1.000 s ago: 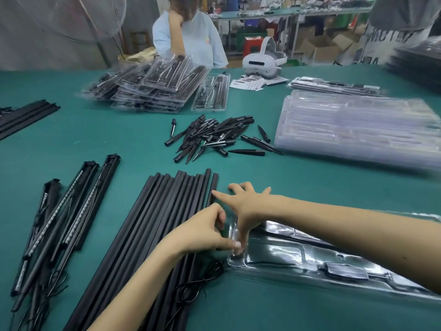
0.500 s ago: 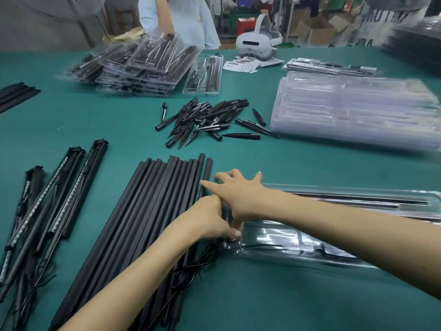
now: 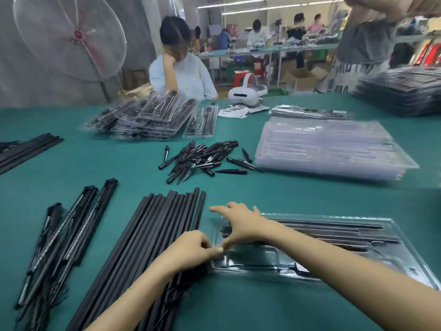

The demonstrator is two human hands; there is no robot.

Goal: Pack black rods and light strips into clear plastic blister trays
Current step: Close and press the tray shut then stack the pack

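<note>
My left hand (image 3: 195,247) has its fingers curled and pinched at the near-left corner of the clear blister tray (image 3: 405,244), though what they pinch is too blurred to tell. My right hand (image 3: 241,223) lies over the tray's left end, fingers spread and fairly straight, thumb angled down to meet the left fingertips. The tray already carries several black rods along its far channels. Just left of it lies the row of long black rods (image 3: 152,235); further left, the light strips (image 3: 71,225) with trailing wires. Beyond — a heap of short black spikes (image 3: 200,158) (some capped) and a stack of empty trays (image 3: 329,149) on the green table (image 3: 274,306).
</note>
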